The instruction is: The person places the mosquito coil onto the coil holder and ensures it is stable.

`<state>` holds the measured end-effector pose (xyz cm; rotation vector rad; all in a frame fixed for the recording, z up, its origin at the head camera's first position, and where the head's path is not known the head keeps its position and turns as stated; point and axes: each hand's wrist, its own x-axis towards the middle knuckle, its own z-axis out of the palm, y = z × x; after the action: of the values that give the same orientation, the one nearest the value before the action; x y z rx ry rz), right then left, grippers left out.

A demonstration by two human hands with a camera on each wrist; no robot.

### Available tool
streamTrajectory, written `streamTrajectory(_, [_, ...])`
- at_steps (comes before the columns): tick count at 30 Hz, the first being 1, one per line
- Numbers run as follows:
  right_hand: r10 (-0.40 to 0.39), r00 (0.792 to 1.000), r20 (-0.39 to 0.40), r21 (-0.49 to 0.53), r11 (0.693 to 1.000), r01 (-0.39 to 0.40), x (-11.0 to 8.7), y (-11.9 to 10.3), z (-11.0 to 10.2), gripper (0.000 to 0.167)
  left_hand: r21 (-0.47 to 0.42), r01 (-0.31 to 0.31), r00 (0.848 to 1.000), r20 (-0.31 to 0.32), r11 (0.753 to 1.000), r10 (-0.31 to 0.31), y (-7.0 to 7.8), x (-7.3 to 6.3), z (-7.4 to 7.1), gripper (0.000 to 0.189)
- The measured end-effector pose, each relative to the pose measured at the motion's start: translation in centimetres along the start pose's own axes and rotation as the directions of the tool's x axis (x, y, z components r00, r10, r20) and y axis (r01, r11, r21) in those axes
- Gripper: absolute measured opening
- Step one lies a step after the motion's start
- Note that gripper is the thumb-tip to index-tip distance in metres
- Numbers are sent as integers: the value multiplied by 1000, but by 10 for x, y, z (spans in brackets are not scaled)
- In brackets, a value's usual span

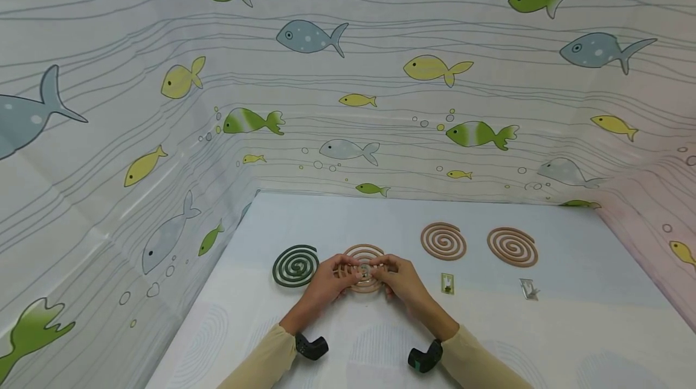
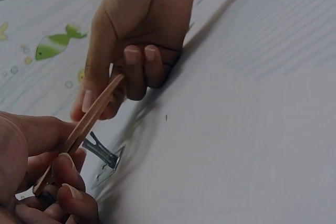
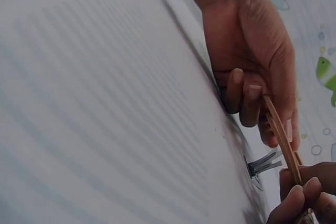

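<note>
Both hands hold one brown mosquito coil by opposite sides. My left hand pinches its left edge between thumb and fingers, and my right hand pinches the right edge. Seen edge-on in the left wrist view, the coil is raised off the table and tilted. Just below it a small metal coil stand sits on the table with its forked prong pointing up toward the coil. The same stand appears in the right wrist view, its prong close to the coil's underside.
A dark green coil lies beside the left hand. Two brown coils lie at the back right, with two small metal stands, one yellowish and one silver, in front. Fish-patterned sheeting walls the table.
</note>
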<state>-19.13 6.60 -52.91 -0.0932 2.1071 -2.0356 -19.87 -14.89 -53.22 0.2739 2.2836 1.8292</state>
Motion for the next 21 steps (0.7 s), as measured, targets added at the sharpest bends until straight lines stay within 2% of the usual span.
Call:
streamTrajectory(13, [-14, 1000, 12, -4, 1000, 15, 0, 3, -2, 28, 8, -25, 1000, 9, 1000, 25, 1, -2, 0, 28])
streamTrajectory(21, [-13, 999, 30, -6, 1000, 13, -3, 4, -7, 27, 30, -63, 996, 61, 998, 61, 3, -4, 0, 28])
